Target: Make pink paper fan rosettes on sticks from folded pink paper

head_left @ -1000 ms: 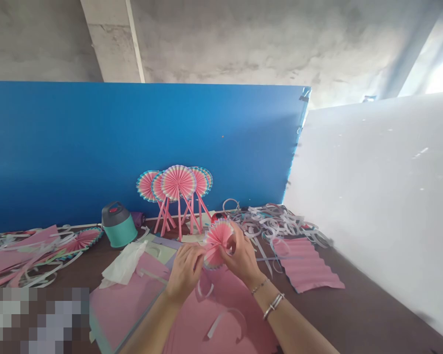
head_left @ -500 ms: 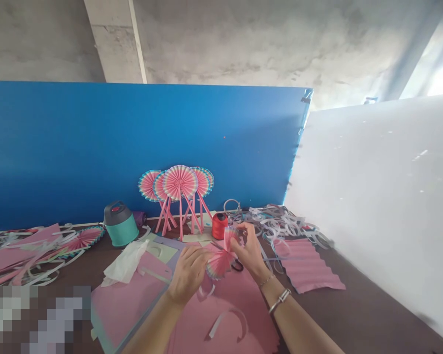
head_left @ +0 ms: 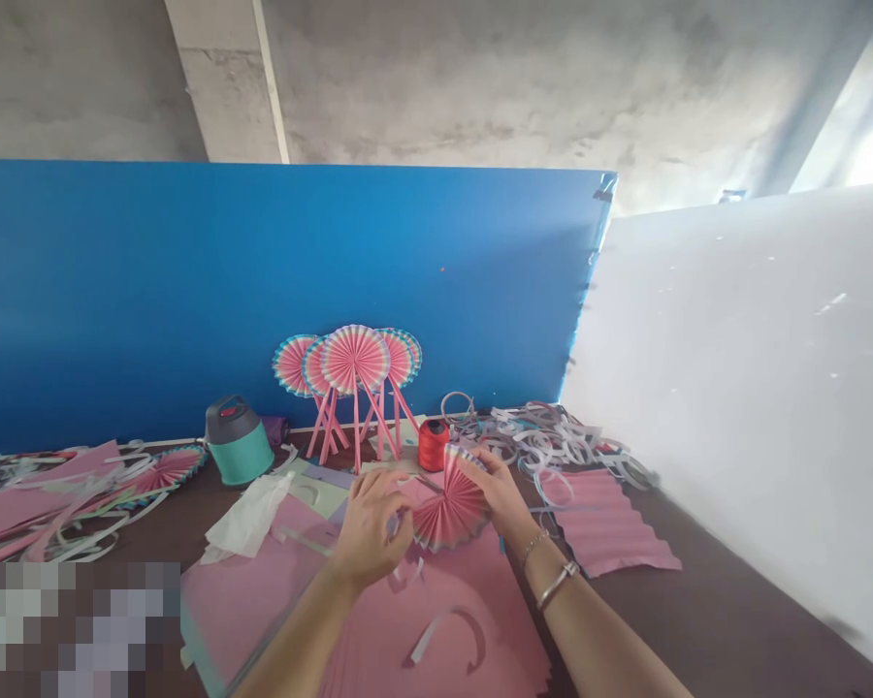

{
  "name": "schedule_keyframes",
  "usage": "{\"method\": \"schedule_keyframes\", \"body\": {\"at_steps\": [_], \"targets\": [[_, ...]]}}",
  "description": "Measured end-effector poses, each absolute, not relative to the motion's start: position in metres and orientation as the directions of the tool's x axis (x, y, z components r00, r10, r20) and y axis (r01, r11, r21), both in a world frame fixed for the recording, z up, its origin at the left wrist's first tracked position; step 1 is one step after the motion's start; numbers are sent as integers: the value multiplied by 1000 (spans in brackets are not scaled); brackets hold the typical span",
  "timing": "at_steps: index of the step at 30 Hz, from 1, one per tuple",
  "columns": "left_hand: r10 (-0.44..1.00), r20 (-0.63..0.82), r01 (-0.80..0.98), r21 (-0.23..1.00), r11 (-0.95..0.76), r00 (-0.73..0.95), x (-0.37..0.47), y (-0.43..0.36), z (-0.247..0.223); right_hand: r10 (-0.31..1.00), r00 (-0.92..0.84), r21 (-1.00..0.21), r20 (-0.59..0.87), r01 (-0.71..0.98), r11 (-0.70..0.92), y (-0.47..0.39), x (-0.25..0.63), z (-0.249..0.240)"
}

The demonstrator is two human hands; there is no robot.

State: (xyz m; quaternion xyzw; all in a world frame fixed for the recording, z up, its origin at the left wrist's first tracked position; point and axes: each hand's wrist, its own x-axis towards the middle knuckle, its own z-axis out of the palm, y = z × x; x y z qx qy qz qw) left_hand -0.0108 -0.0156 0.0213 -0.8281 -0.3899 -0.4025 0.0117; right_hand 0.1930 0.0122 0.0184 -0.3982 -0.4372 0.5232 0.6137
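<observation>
A pleated pink paper fan [head_left: 452, 512], spread most of the way round with a gap at its upper left, is above the pink paper sheets [head_left: 436, 620]. My right hand [head_left: 501, 496] grips the fan's right edge between thumb and fingers. At the fan's left side is my left hand [head_left: 374, 523], its fingers curled with thumb and fingertips close together; whether anything is between them is too small to tell. A red thread spool [head_left: 434, 446] stands just behind the fan. A curled white paper strip [head_left: 447, 630] lies on the sheets.
Several round pink fans [head_left: 355, 359] lean against the blue partition [head_left: 189, 281]. A teal container [head_left: 240, 454] stands at the left, near white tissue [head_left: 251, 516]. Paper strips [head_left: 545, 436] pile up behind right, beside a rippled pink sheet [head_left: 611, 523]. More scraps [head_left: 58, 504] lie far left.
The fan has been opened wider, its pleats now spread to the right. My right hand has shifted to its right edge, and my left hand has moved slightly left, off the fan.
</observation>
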Motion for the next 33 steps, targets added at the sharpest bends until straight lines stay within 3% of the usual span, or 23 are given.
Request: {"method": "schedule_keyframes", "body": {"at_steps": [7,15,20,33], "targets": [[641,647,652,283,-704,412,6,-27,25,998,-8,-924,70,-378,62,5,183,20],[754,501,548,520,-655,426,7,-27,24,999,-35,-912,33,-411,16,4,180,20],[774,439,494,599,-630,455,3,-23,23,998,-55,-914,12,-405,-12,5,178,16],[708,505,509,492,-706,493,4,-28,29,999,-44,-915,-17,-403,-33,6,179,18]]}}
